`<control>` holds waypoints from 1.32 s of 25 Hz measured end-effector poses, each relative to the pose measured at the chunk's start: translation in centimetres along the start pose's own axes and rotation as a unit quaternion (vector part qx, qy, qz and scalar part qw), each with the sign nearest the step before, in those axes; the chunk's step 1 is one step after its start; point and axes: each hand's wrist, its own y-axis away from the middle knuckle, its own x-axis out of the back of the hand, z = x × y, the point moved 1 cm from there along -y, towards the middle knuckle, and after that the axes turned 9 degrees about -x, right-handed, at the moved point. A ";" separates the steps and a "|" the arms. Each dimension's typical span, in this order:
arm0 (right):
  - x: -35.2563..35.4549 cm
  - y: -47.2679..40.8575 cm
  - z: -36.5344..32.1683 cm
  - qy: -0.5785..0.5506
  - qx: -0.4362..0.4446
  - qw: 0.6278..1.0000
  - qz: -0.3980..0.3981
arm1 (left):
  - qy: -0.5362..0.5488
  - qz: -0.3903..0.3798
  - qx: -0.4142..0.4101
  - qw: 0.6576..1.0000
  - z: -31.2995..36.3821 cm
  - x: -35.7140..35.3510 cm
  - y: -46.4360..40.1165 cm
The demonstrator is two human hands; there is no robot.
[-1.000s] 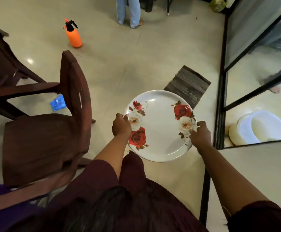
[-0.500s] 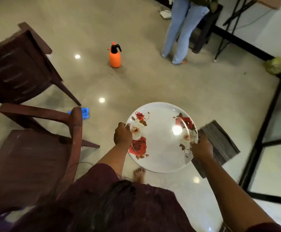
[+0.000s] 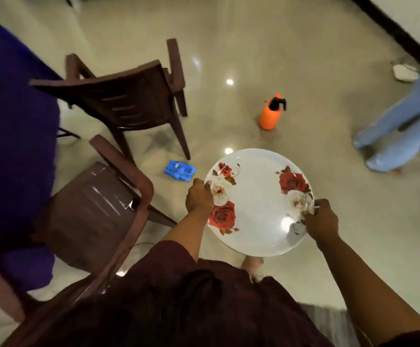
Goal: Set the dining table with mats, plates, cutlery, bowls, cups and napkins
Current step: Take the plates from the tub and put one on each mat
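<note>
A large white plate (image 3: 256, 204) printed with red and white roses is carried flat above the floor, just in front of my body. My left hand (image 3: 199, 197) grips its left rim, fingers curled over the edge. At the right rim my right hand (image 3: 322, 220) grips it the same way. A table covered in purple cloth (image 3: 13, 126) fills the left edge of the view. No mats, cutlery, bowls, cups or napkins are in sight.
Two brown plastic chairs stand to my left, the near chair (image 3: 96, 211) beside the table and the far chair (image 3: 131, 96) behind it. On the tiled floor lie a blue packet (image 3: 179, 170) and an orange spray bottle (image 3: 270, 113). A person's legs in jeans (image 3: 401, 126) stand at right.
The view has swung left: the glass partition and grey mat left the frame, the purple-covered table came in. Both hands keep their grip on the plate.
</note>
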 end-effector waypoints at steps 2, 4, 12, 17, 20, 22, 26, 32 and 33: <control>0.7 -4.9 -3.6 0.017 0.041 0.999 -0.019 | 0.015 0.032 0.027 0.999 2.1 -0.3 -2.5; 1.3 -8.7 -6.8 0.033 0.084 0.995 -0.031 | 0.026 0.063 0.044 0.997 3.3 -0.9 -4.1; 0.3 -21.8 -17.6 0.066 0.156 0.983 -0.076 | 0.061 0.123 0.107 0.985 8.2 -3.5 -13.4; -3.2 -30.9 -25.5 0.095 0.151 0.979 -0.094 | 0.070 0.109 0.124 0.984 10.6 -4.3 -25.0; -4.5 -36.5 -32.7 0.113 0.137 0.980 -0.092 | 0.066 0.101 0.109 0.987 14.1 -2.3 -34.6; -4.8 -39.9 -38.3 0.109 0.139 0.981 -0.083 | 0.071 0.112 0.090 0.987 17.0 -0.2 -40.5; -5.0 -46.0 -50.2 0.085 0.166 0.980 -0.063 | 0.133 0.184 0.059 0.972 22.2 3.5 -50.0; -9.5 -53.8 -65.8 0.109 0.241 0.961 -0.077 | 0.176 0.238 0.109 0.949 24.1 6.4 -62.7; -10.8 -55.5 -68.4 0.114 0.250 0.958 -0.083 | 0.179 0.240 0.121 0.946 24.4 6.8 -65.3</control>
